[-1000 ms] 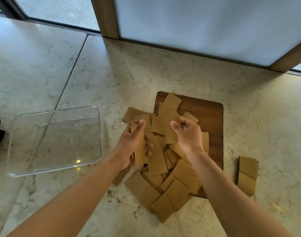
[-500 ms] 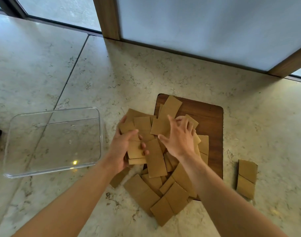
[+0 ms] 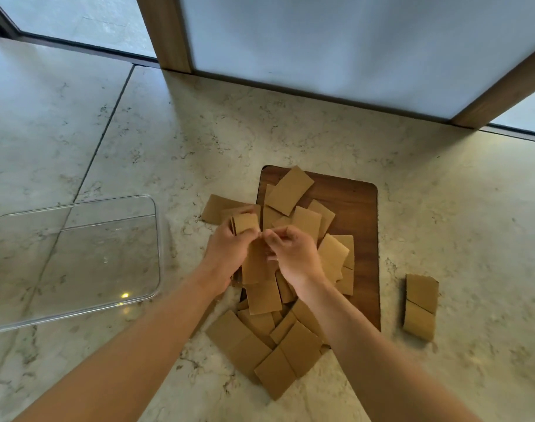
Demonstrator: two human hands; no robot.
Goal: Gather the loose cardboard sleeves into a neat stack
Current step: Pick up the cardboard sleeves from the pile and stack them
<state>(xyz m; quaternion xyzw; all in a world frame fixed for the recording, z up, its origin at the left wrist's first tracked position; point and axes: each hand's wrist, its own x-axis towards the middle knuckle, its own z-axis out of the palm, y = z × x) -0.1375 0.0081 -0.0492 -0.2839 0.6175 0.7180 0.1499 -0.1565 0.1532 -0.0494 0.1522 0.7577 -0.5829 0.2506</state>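
Several flat brown cardboard sleeves (image 3: 287,342) lie in a loose pile, partly on a dark wooden board (image 3: 356,208) and partly on the marble surface. My left hand (image 3: 226,254) grips a small bundle of sleeves (image 3: 245,223), held upright above the pile's left side. My right hand (image 3: 293,254) is right beside it, fingers curled, pinching the edge of a sleeve (image 3: 257,263) that stands between both hands. Two more sleeves (image 3: 421,306) lie apart on the right.
A clear plastic tray (image 3: 74,260) stands on the marble to the left. A frosted panel with wooden frame posts (image 3: 165,32) rises at the back. Bare marble (image 3: 473,208) lies to the right of the board.
My right hand has come back from the pile's middle to meet my left hand. The left hand's sleeves now stand more upright and closer together.
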